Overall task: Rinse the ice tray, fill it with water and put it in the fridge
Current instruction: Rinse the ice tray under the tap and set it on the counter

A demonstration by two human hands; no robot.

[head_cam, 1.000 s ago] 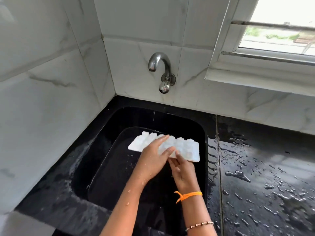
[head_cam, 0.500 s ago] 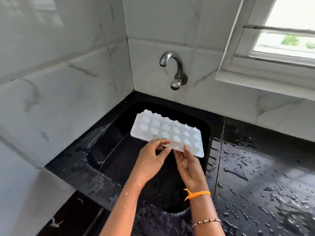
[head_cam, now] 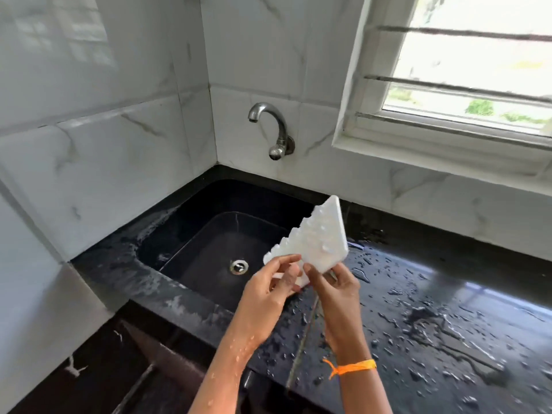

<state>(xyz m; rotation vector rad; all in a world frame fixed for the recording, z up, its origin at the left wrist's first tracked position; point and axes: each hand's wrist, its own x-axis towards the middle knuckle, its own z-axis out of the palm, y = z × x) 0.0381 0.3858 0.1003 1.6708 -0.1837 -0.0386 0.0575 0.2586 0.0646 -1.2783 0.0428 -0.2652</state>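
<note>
Fingers of left hand (head_cam: 268, 289) and right hand (head_cam: 337, 289) pinch unlabelled white ice tray (head_cam: 316, 242), tilted above sink (head_cam: 191, 222)

White plastic ice tray (head_cam: 321, 245), matt, water-beaded. Tap (head_cam: 273, 131) at 12 o'clock: shiny metal. Counter (head_cam: 448, 309) at 3 o'clock: glossy black stone, wet. Wall tiles (head_cam: 104, 144): glossy marble-look.

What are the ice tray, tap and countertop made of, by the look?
Ice tray: white, matte, probably plastic or silicone; thin moulded bumps along one edge, droplets beading on it.
Tap: metal, likely chrome-plated or steel; bright curved highlights on the spout.
Countertop: glossy black stone, possibly polished granite; it mirrors the window light and shows a seam.
</note>
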